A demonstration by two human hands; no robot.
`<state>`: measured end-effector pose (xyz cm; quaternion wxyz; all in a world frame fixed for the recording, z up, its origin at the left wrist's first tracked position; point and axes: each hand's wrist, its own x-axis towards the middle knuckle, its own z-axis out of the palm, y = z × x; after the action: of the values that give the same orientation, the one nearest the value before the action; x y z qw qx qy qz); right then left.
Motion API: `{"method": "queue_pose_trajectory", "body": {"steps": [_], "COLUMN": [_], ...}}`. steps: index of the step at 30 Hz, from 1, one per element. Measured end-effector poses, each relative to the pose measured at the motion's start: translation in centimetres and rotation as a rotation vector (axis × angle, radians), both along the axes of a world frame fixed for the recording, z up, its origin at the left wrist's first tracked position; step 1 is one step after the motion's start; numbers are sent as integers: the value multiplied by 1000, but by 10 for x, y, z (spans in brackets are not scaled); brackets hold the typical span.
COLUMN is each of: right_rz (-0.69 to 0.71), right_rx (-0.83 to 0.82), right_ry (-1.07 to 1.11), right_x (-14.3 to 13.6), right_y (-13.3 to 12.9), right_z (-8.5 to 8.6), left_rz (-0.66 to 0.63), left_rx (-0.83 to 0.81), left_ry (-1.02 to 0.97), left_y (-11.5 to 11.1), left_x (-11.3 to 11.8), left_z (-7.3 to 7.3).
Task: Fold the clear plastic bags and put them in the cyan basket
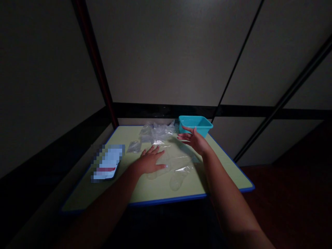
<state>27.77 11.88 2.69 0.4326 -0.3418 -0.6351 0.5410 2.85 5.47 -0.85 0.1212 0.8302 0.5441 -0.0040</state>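
Observation:
A thin, clear plastic item (178,178) with rounded ends lies spread on the table; it resembles a disposable glove, but I cannot tell its kind for sure. Over its left part rests my left hand (151,162), palm down with fingers spread, hiding some of it. My right hand (195,141) is raised above the table's right side, empty, its fingers apart and pointing left. Just behind it stands a turquoise plastic basin (207,128), partly covered by the fingers.
Crumpled clear plastic (157,131) is heaped at the table's back, with a small flat plastic packet (134,147) before it. A phone with a lit, blurred screen (110,160) lies at left. The pale table (145,193) has a blue edge; panelled walls (160,62) stand behind.

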Motion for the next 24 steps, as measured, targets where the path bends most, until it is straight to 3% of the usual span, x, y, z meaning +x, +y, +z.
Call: {"method": "queue_pose_trajectory", "body": {"steps": [3,9,14,18,21,24], "right_rz": [73,-16,187,200,257,162], "right_rx": [14,67,-98,-54,-76,-27], "right_ry": [210,221,366,468,288,-66], "right_x": [8,18,6,-3,-8,-17], "right_y": [-6,-13,-12,-13,-11,-5], "right_z": [9,14,10,6,2,-7], "left_rz": [-13,19,19,3,3,4], "left_rx": [1,20,151,159,101,44], "left_ry": [-12,-24,-63,-58,-30,-8], "left_y": [2,4,2,1,1,1], "left_x": [-2,-5,0,3,3,2], "left_z": [-3,-5,-1,-2,-4,-3]}}
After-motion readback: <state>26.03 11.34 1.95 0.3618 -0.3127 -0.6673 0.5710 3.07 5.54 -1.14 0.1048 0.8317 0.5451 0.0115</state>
